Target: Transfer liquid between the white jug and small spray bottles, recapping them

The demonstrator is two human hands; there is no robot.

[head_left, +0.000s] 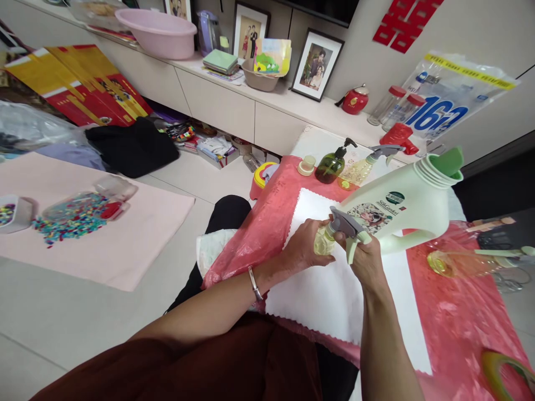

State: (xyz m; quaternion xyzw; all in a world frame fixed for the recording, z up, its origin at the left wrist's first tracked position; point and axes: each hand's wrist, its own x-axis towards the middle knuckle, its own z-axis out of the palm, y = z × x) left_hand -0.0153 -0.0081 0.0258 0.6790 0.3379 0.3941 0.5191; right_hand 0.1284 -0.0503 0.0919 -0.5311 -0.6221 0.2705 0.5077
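A small clear spray bottle (324,243) with yellowish contents is between my two hands, above a scalloped white mat (317,303). My left hand (301,243) wraps round its body. My right hand (366,260) is closed on the grey and pale green trigger head (348,224); its fingers are partly hidden. Just behind stands a large pale green detergent jug (422,189) with its mouth uncapped and something green in the opening. Beyond the mat are a dark green pump bottle (329,167), another spray bottle (358,171) and a pale cap (307,165).
Pink plastic sheeting (455,317) covers the table. At right lies a spray bottle (463,264), with a tape roll (507,370) nearer. A low cabinet (217,97) bears a pink basin (159,33) and framed photos. Left, colourful beads (75,217) cover part of a pale pink surface.
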